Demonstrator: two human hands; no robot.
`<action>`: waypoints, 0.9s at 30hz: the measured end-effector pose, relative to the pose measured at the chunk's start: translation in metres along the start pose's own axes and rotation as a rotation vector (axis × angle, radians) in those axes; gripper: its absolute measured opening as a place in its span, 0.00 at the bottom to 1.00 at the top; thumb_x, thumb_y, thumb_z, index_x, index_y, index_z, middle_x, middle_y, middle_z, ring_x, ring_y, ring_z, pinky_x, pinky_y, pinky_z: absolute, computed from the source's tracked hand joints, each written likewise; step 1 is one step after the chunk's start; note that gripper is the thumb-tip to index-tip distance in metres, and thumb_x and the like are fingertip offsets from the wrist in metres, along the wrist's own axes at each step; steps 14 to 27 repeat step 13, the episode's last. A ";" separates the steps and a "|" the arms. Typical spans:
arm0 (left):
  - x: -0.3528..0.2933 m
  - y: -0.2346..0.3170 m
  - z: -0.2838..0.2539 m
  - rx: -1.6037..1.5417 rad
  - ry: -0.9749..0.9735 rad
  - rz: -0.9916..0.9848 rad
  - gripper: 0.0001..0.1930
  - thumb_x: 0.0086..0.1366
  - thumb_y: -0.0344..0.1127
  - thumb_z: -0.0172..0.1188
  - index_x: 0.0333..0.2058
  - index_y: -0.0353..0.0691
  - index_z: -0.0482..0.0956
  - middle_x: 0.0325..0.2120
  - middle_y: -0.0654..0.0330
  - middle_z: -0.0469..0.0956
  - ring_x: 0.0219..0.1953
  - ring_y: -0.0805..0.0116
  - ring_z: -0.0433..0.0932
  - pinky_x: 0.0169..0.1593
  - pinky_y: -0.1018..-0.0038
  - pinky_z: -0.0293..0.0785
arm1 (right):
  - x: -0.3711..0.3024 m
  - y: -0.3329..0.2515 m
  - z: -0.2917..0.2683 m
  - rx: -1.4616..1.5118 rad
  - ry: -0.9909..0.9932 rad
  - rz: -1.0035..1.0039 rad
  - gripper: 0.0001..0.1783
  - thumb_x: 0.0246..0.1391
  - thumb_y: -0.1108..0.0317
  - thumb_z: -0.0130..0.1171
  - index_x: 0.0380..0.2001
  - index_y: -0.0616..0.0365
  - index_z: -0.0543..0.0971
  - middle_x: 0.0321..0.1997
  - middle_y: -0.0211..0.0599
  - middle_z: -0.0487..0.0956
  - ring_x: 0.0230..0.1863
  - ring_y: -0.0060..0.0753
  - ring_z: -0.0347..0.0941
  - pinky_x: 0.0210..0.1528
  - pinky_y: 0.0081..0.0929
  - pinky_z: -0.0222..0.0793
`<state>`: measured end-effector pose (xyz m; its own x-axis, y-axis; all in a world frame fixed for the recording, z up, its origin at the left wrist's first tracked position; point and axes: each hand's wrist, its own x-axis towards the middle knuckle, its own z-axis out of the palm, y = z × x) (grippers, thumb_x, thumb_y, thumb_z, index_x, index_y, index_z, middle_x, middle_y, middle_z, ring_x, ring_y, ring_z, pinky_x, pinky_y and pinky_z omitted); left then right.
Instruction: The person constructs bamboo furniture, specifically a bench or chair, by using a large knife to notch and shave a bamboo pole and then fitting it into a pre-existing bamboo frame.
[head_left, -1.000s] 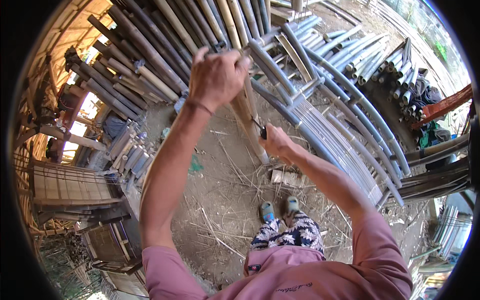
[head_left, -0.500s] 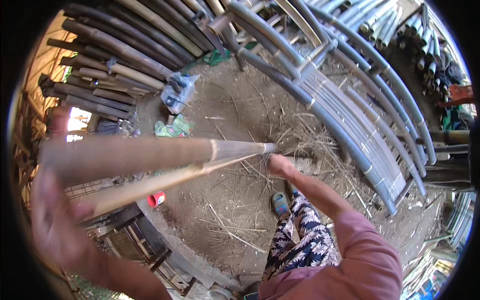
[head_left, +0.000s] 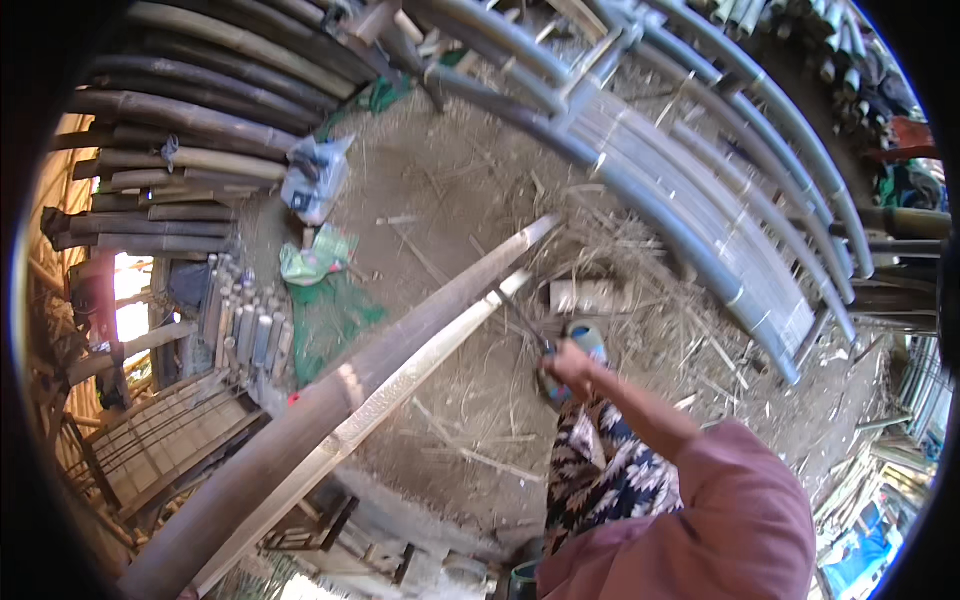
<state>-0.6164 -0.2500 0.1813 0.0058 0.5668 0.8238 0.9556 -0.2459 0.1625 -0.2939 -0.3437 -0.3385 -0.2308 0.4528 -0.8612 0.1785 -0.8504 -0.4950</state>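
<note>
A long brown bamboo pole [head_left: 385, 358] runs slanting from the lower left toward the middle of the ground. Along its near side lies a pale split bamboo length [head_left: 400, 380], its light inner face showing, with a narrow gap between the two toward the far end. My right hand [head_left: 572, 366] is closed around the handle of a dark, slim-bladed knife [head_left: 520, 318]. The knife points up and left, its tip by the far end of the pale length. My left hand is out of sight, beyond the lower left edge where the bamboo leaves the picture.
A bamboo bench [head_left: 700, 200] stands at the right. Dark bamboo poles [head_left: 190, 100] are stacked at the upper left. Plastic bags [head_left: 315, 180] and green netting [head_left: 335, 325] lie on the ground. A pale block [head_left: 590, 296] sits near my foot among scattered bamboo shavings.
The near end of the bamboo has swung down toward the lower left, and my left hand has left the picture with it. My right hand has drawn back from the bamboo's far end, showing the knife.
</note>
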 end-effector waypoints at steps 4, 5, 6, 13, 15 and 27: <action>0.002 -0.029 -0.041 -0.303 -0.331 0.089 0.20 0.66 0.43 0.57 0.45 0.28 0.76 0.40 0.50 0.75 0.41 0.56 0.75 0.41 0.69 0.73 | -0.134 -0.013 0.019 0.389 0.283 -0.027 0.10 0.47 0.66 0.58 0.28 0.64 0.77 0.18 0.36 0.76 0.18 0.31 0.74 0.23 0.30 0.71; 0.018 -0.008 -0.036 -0.189 -0.346 0.400 0.20 0.64 0.45 0.59 0.40 0.29 0.79 0.34 0.53 0.75 0.38 0.57 0.74 0.41 0.65 0.72 | -0.162 -0.033 0.025 0.425 0.354 -0.145 0.11 0.47 0.67 0.58 0.31 0.64 0.77 0.21 0.36 0.77 0.22 0.30 0.75 0.26 0.30 0.72; 0.028 0.027 -0.023 -0.281 -0.481 0.443 0.19 0.62 0.46 0.61 0.34 0.30 0.78 0.29 0.54 0.73 0.36 0.56 0.73 0.41 0.61 0.70 | -0.158 -0.030 0.019 0.279 0.482 -0.332 0.15 0.47 0.67 0.58 0.38 0.65 0.76 0.27 0.35 0.78 0.29 0.29 0.77 0.34 0.26 0.72; 0.025 0.159 -0.004 -0.415 -0.777 0.388 0.17 0.54 0.46 0.67 0.22 0.37 0.75 0.22 0.59 0.72 0.28 0.56 0.70 0.43 0.54 0.68 | -0.238 -0.209 0.028 0.307 0.015 -1.067 0.41 0.52 0.72 0.54 0.70 0.45 0.55 0.72 0.42 0.56 0.69 0.38 0.57 0.73 0.34 0.46; 0.025 0.159 -0.004 -0.415 -0.777 0.388 0.17 0.54 0.46 0.67 0.22 0.37 0.75 0.22 0.59 0.72 0.28 0.56 0.70 0.43 0.54 0.68 | -0.238 -0.209 0.028 0.307 0.015 -1.067 0.41 0.52 0.72 0.54 0.70 0.45 0.55 0.72 0.42 0.56 0.69 0.38 0.57 0.73 0.34 0.46; 0.025 0.159 -0.004 -0.415 -0.777 0.388 0.17 0.54 0.46 0.67 0.22 0.37 0.75 0.22 0.59 0.72 0.28 0.56 0.70 0.43 0.54 0.68 | -0.238 -0.209 0.028 0.307 0.015 -1.067 0.41 0.52 0.72 0.54 0.70 0.45 0.55 0.72 0.42 0.56 0.69 0.38 0.57 0.73 0.34 0.46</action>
